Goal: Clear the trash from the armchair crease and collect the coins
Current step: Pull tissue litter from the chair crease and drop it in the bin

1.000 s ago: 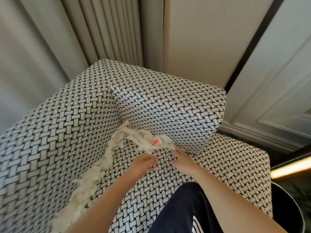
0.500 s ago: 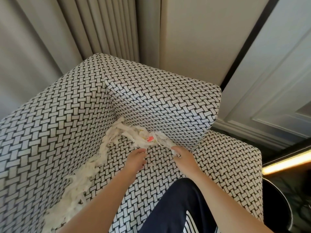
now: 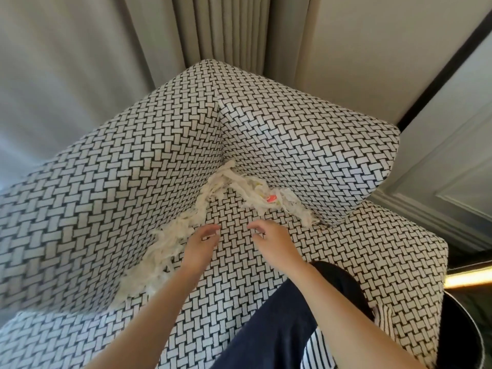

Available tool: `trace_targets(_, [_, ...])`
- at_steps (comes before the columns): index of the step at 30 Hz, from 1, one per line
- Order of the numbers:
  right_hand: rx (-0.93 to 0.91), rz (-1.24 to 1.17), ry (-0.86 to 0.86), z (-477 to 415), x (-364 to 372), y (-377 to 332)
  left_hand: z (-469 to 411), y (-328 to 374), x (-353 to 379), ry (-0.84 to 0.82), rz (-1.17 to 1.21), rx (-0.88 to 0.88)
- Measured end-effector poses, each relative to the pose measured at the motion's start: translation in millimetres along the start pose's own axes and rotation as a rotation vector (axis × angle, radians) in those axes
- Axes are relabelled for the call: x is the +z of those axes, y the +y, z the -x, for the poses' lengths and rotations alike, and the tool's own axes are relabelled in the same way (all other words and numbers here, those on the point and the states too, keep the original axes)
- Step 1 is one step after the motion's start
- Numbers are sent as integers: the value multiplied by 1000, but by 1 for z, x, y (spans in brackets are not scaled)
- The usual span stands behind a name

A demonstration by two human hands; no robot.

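Observation:
A black-and-white woven armchair [image 3: 359, 262] fills the view. Shredded white paper trash [image 3: 170, 243] lies packed along the crease between seat and left arm, and more of it [image 3: 282, 203] along the back crease, with a small red scrap [image 3: 271, 198] among it. My left hand [image 3: 201, 245] hovers over the seat beside the left strip, fingers curled and apart, holding nothing. My right hand [image 3: 271, 239] hangs over the seat just short of the back strip, fingers loosely bent, empty. No coins are visible.
Grey curtains [image 3: 213, 35] hang behind the chair. A panelled white wall [image 3: 452, 169] is at the right. A dark round bin rim [image 3: 476, 342] sits at the lower right beside the chair. My knee in dark trousers [image 3: 279, 328] rests on the seat.
Both hands have drawn back from the back crease toward the middle of the seat. The right fingers no longer touch the paper. The camera has shifted, the chair now sits further right.

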State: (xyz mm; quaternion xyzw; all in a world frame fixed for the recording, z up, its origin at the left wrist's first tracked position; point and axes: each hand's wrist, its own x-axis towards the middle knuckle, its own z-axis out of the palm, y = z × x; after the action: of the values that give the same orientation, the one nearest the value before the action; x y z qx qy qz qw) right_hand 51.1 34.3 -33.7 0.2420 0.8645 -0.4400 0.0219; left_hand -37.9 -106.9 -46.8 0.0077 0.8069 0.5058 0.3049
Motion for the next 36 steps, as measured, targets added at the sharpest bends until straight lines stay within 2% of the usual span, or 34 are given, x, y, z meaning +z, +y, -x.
trace_targets(4, [-77, 67, -155, 7, 38, -27, 25, -26, -37, 175, -8, 110])
trace_targets(7, [-90, 111, -290, 15, 66, -45, 48, -54, -64, 365, 114, 133])
trace_targets(11, [-156, 164, -423, 19, 101, -64, 69, -97, -91, 644, 348, -34])
trace_targets(14, [-210, 232, -516, 19, 129, -75, 68, -125, -110, 894, 417, -188])
trace_targets(15, [-231, 267, -541, 19, 137, -78, 66, -131, -115, 931, 423, -230])
trace_targets(17, [-248, 351, -577, 18, 153, -82, 61, -141, -123, 904, 334, -333])
trace_targets(19, [-219, 426, -587, 16, 164, -83, 56, -145, -125, 805, 94, -411])
trace_targets(22, [-207, 494, -577, 14, 174, -80, 55, -144, -120, 644, -182, -399])
trace_targets(26, [-190, 548, -606, 14, 179, -80, 60, -149, -107, 528, -486, -307])
trace_targets(29, [-183, 516, -614, 15, 182, -82, 54, -144, -99, 482, -491, -315])
trace_targets(36, [-95, 327, -630, 17, 172, -81, 42, -131, -92, 553, -205, -352])
